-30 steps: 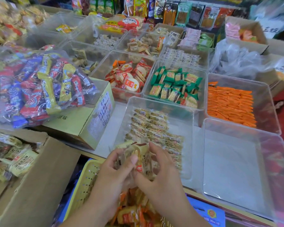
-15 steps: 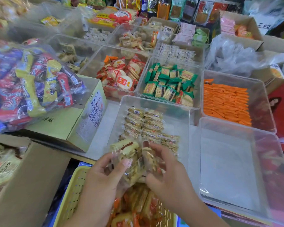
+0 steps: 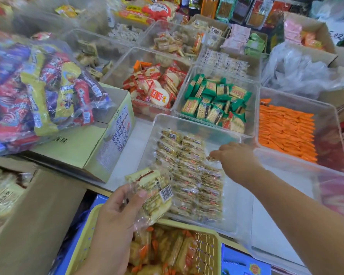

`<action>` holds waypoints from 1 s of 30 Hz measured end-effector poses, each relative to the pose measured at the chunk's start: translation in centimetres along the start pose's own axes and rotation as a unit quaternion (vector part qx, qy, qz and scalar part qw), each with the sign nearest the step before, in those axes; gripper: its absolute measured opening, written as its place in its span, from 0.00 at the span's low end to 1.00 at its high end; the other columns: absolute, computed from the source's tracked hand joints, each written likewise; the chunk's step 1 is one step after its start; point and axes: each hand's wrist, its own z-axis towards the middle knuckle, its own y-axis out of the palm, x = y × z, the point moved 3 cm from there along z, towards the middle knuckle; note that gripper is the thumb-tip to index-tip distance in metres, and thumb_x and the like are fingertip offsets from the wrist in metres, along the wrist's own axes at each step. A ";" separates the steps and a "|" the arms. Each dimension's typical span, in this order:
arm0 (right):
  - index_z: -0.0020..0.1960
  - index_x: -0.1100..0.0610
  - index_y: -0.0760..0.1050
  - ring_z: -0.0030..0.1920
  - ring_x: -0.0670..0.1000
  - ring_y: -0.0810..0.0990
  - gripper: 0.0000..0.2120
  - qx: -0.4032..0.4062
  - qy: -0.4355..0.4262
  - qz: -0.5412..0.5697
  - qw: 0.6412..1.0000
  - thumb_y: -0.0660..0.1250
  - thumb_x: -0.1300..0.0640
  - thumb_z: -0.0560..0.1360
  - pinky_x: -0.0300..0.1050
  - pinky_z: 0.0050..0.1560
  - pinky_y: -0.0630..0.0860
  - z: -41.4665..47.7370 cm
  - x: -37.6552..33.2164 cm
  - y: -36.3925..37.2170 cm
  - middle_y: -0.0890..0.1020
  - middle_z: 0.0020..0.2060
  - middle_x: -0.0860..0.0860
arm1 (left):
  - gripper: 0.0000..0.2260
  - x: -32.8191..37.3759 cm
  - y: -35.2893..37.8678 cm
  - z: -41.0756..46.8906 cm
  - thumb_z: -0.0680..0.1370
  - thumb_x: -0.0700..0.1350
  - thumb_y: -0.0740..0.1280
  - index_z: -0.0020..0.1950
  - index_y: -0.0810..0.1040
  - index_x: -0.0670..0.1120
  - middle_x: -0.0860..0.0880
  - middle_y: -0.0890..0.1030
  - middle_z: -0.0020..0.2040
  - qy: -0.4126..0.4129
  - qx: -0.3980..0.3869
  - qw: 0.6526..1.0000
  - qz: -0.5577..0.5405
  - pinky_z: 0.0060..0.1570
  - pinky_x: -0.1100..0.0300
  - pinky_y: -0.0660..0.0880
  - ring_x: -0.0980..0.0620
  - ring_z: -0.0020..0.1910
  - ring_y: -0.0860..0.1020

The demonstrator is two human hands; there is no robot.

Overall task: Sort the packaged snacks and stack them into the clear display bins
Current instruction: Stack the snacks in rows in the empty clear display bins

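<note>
My left hand (image 3: 115,213) grips a small stack of clear-wrapped beige snack packets (image 3: 151,191) above the yellow basket (image 3: 87,231). My right hand (image 3: 232,161) reaches into the near clear bin (image 3: 197,124) and pinches one packet at the right end of the rows of matching packets (image 3: 189,175) laid inside. The yellow basket holds more snacks in orange-trimmed wrappers (image 3: 167,253).
An empty clear bin (image 3: 286,215) stands to the right. Behind are bins of orange packets (image 3: 286,130), green packets (image 3: 214,102) and red round crackers (image 3: 157,88). A large bag of mixed sweets (image 3: 38,92) lies on a cardboard box (image 3: 99,143) at the left.
The two hands held the packets together over the basket. Now my right hand has moved forward into the near bin with one packet, while my left keeps the rest.
</note>
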 end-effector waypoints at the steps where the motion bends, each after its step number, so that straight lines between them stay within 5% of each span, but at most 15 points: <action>1: 0.67 0.42 0.74 0.56 0.54 0.78 0.27 -0.018 -0.002 -0.016 1.000 0.62 0.66 0.75 0.49 0.55 0.71 0.7 -0.1 0.5 0.83 0.54 0.47 | 0.15 0.1 0.0 0.0 0.64 0.53 0.77 0.49 0.86 0.50 0.38 0.86 0.52 0.002 0.002 1.000 -0.006 0.54 0.30 0.79 0.34 0.55 0.84; 8: 0.53 0.54 0.79 0.45 0.54 0.78 0.13 -0.168 0.049 -0.013 0.984 0.63 0.66 0.74 0.48 0.47 0.75 3.8 -1.6 3.7 0.78 0.40 0.49 | 0.19 0.1 -0.6 -0.1 0.62 0.55 0.76 0.51 0.87 0.51 0.41 0.87 0.53 0.012 0.017 1.000 -0.004 0.55 0.26 0.77 0.30 0.56 0.82; 11: 0.41 0.57 0.73 0.43 0.53 0.78 0.06 -0.214 0.066 0.052 0.973 0.62 0.66 0.74 0.48 0.47 0.80 4.7 -1.9 4.9 0.78 0.40 0.51 | 0.18 0.0 -1.1 0.0 0.62 0.56 0.75 0.51 0.87 0.53 0.44 0.87 0.51 0.014 0.014 1.000 -0.001 0.50 0.35 0.82 0.37 0.50 0.86; 14: 0.34 0.54 0.67 0.35 0.48 0.72 0.13 -0.238 0.083 0.073 0.965 0.60 0.65 0.75 0.45 0.41 0.73 5.2 -1.8 5.7 0.72 0.34 0.49 | 0.10 0.0 -1.3 0.1 0.66 0.54 0.73 0.45 0.86 0.54 0.51 0.87 0.44 0.015 0.002 1.000 -0.006 0.41 0.48 0.84 0.51 0.40 0.86; 19: 0.34 0.49 0.66 0.43 0.52 0.75 0.13 -0.231 0.099 0.089 0.964 0.58 0.59 0.77 0.49 0.49 0.80 5.4 -2.2 5.9 0.71 0.35 0.45 | 0.10 0.1 -1.5 -0.3 0.66 0.53 0.80 0.45 0.86 0.54 0.56 0.85 0.43 -0.004 -0.013 0.999 -0.038 0.40 0.49 0.82 0.57 0.36 0.80; 24: 0.37 0.51 0.69 0.47 0.54 0.78 0.09 -0.231 0.143 0.126 0.954 0.59 0.60 0.75 0.53 0.55 0.80 5.1 -2.9 5.6 0.75 0.38 0.47 | 0.17 0.4 -2.0 -0.7 0.64 0.56 0.80 0.51 0.87 0.55 0.46 0.77 0.46 -0.021 0.018 0.997 -0.067 0.60 0.31 0.73 0.44 0.48 0.69; 27: 0.52 0.54 0.72 0.50 0.56 0.76 0.05 -0.199 0.195 0.203 0.939 0.59 0.56 0.79 0.50 0.53 0.75 4.5 -3.2 5.1 0.79 0.49 0.51 | 0.15 0.6 -2.2 -0.9 0.67 0.56 0.78 0.51 0.87 0.56 0.54 0.85 0.53 -0.017 -0.001 0.999 -0.039 0.58 0.40 0.76 0.51 0.47 0.82; 30: 0.68 0.57 0.70 0.60 0.59 0.76 0.20 -0.084 0.226 0.238 0.941 0.62 0.49 0.80 0.53 0.58 0.74 2.7 -3.2 3.1 0.79 0.63 0.57 | 0.14 0.6 -2.1 -0.9 0.72 0.52 0.79 0.55 0.85 0.50 0.47 0.85 0.60 -0.016 -0.012 1.000 -0.022 0.54 0.39 0.80 0.46 0.54 0.85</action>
